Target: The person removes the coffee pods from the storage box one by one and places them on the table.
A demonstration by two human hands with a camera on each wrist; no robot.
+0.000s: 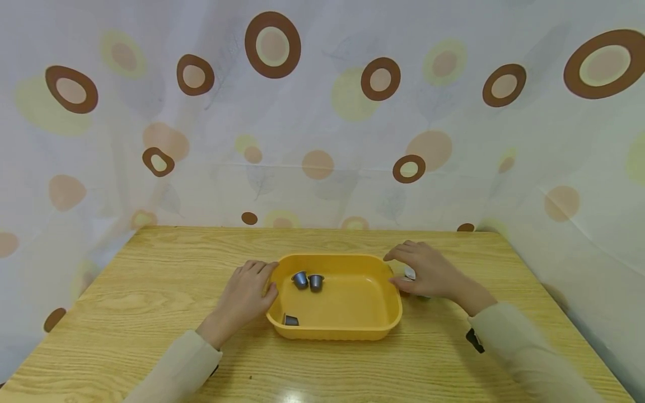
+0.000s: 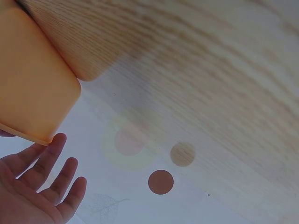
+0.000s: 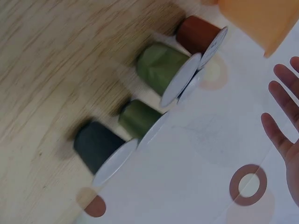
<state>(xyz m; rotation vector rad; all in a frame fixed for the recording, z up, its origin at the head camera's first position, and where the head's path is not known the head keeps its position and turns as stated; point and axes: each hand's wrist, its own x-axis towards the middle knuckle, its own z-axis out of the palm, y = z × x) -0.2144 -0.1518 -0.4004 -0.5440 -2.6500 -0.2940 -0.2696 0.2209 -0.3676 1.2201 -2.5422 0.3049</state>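
A yellow plastic tray (image 1: 339, 332) sits on the table between both hands. Inside it, two grey-blue coffee capsules (image 1: 316, 282) are side by side at the back left, and a third capsule (image 1: 290, 320) lies near the front left corner. My left hand (image 1: 247, 299) touches the tray's left rim with fairly straight fingers; its fingertips meet the rim in the left wrist view. At the right rim is my right hand (image 1: 428, 272), fingers spread and holding nothing. Beneath it, mostly hidden in the head view, are several capsules: brown-red (image 3: 198, 35), green (image 3: 163, 67) and dark green (image 3: 100, 144).
The wood-grain table (image 1: 166, 291) extends to both sides of the tray and in front of it. A white patterned cloth (image 1: 322, 123) hangs behind the table and along its sides.
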